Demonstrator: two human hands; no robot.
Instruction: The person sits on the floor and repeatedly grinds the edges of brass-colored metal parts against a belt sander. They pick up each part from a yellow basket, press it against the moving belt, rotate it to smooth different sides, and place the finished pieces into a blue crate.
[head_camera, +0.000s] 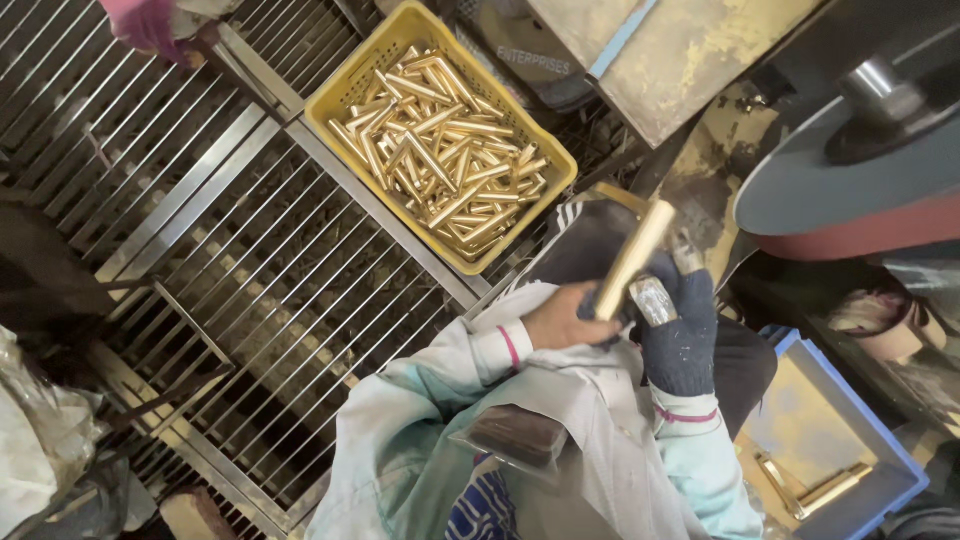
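Both my hands hold one brass bar (637, 252) that points up and to the right, toward a big polishing wheel (850, 195). My left hand (558, 322) is bare and grips the bar's lower end. My right hand (682, 335) wears a dark blue knitted glove with taped fingertips and closes around the bar just beside the left hand. The white and pale blue sleeves of my jacket fill the lower middle of the view.
A yellow plastic crate (322, 100) holding several brass bars stands on a metal grate floor (270, 270). At lower right is a blue tray (885, 445) with a few brass pieces. Another person's pink-gloved hand (145, 25) shows at top left.
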